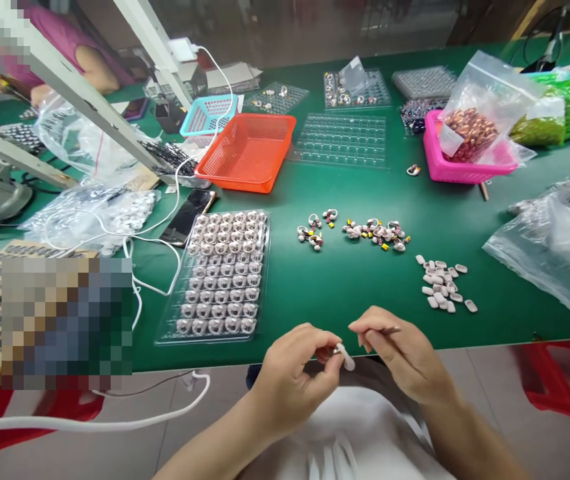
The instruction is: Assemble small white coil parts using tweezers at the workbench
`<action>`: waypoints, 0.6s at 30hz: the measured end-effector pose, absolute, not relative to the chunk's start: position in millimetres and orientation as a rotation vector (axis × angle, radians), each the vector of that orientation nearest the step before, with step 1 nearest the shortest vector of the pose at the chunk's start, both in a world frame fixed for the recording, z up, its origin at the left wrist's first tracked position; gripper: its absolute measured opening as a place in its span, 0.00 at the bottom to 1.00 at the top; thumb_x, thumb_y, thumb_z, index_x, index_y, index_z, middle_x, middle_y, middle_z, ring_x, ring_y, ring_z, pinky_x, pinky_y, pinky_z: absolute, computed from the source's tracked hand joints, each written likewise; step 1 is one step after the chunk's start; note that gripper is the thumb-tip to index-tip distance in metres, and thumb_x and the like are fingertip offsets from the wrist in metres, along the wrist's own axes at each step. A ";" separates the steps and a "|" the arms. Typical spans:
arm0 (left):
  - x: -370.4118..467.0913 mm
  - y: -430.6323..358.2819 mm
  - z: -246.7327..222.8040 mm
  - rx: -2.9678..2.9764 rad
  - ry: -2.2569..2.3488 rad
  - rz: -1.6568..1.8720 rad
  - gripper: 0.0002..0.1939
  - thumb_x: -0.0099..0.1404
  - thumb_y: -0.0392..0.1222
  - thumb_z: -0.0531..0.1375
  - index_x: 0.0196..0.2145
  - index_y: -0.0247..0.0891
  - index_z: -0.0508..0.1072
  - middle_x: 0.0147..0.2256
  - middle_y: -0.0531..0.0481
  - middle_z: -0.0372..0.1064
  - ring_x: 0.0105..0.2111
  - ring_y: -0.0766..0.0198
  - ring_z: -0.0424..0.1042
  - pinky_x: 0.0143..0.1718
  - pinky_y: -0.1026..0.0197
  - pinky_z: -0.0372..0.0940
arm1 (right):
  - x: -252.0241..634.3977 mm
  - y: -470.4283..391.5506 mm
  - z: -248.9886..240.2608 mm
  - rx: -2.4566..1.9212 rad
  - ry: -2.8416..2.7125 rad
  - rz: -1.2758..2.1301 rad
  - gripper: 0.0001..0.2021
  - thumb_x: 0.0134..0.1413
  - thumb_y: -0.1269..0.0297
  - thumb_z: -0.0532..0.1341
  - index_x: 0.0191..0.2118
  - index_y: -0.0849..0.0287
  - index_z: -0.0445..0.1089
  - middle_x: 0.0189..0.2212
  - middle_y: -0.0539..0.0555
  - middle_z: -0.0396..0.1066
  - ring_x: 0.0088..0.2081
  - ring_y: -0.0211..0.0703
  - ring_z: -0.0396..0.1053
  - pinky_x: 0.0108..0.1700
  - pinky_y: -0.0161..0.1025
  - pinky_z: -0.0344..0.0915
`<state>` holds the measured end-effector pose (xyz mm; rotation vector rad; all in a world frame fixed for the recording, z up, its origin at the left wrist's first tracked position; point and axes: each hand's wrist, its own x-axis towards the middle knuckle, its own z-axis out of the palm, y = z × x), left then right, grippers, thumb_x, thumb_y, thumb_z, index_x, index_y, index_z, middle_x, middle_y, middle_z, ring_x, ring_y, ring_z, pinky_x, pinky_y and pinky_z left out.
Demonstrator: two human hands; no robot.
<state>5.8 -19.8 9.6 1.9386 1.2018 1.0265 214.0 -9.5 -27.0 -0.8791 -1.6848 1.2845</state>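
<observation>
At the table's front edge my left hand [297, 370] is closed, pinching a small white plastic part [349, 363] between thumb and fingertips. Just to its right, my right hand [402, 357] is curled round a thin, dark, stick-like tool [391, 329]; its kind cannot be made out. The two hands are apart. Beyond them lie a cluster of small assemblies with yellow tabs [377, 233] and a smaller group of like pieces [313, 233]. A loose pile of pale oval caps [442, 285] sits beyond my right hand. A clear tray [162, 333] with rows of pale ring-shaped parts stands to the left.
An orange basket [249, 160], a blue basket [209, 113] and a clear blister tray [342, 140] stand farther back. The pink basket [465, 172] holds a bag of copper-coloured pieces. Plastic bags [559, 247] lie right. A phone [189, 217] and white cable lie left. Another person sits at far left.
</observation>
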 end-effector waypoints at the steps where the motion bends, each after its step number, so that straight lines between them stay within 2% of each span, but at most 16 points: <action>1: 6.5 -20.5 9.5 1.976 1.193 1.060 0.06 0.61 0.28 0.60 0.34 0.33 0.75 0.24 0.49 0.74 0.25 0.65 0.72 0.30 0.65 0.67 | 211.7 -11.7 -29.1 -0.884 -1.715 1.299 0.12 0.69 0.71 0.53 0.51 0.54 0.71 0.33 0.52 0.69 0.35 0.40 0.68 0.37 0.37 0.64; 6: 7.0 -22.6 8.6 2.053 1.194 1.067 0.06 0.62 0.28 0.59 0.35 0.34 0.74 0.25 0.49 0.73 0.25 0.65 0.71 0.30 0.64 0.66 | 198.9 -18.1 -35.1 -0.893 -1.682 1.347 0.07 0.66 0.68 0.58 0.45 0.54 0.73 0.32 0.51 0.71 0.32 0.39 0.68 0.34 0.36 0.64; 13: 3.8 -20.5 6.9 1.982 1.252 0.992 0.08 0.63 0.29 0.56 0.33 0.37 0.73 0.26 0.50 0.72 0.26 0.65 0.71 0.30 0.65 0.66 | 188.8 -17.5 -34.7 -0.961 -1.667 1.294 0.07 0.65 0.64 0.59 0.41 0.58 0.74 0.30 0.53 0.71 0.31 0.39 0.68 0.34 0.36 0.64; 18: -3.8 -16.3 -2.5 1.835 1.305 0.895 0.06 0.64 0.33 0.57 0.34 0.39 0.74 0.28 0.51 0.73 0.26 0.65 0.72 0.30 0.66 0.66 | 234.6 -8.7 -13.8 -1.111 -1.836 1.143 0.09 0.66 0.64 0.58 0.46 0.57 0.75 0.31 0.52 0.74 0.30 0.38 0.69 0.33 0.34 0.65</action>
